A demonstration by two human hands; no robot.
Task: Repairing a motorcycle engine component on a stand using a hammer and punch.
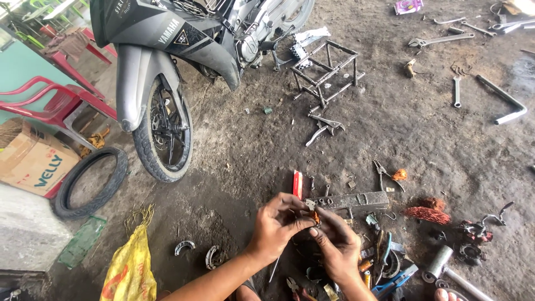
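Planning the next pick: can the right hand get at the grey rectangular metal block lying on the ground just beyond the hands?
Probably yes. The grey rectangular metal block lies uncovered just beyond the right hand, nothing between them, though both hands are pinching a small orange part.

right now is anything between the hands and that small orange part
Nothing visible. Both the left hand and right hand already pinch the small orange part between their fingertips, above the metal bar on the ground.
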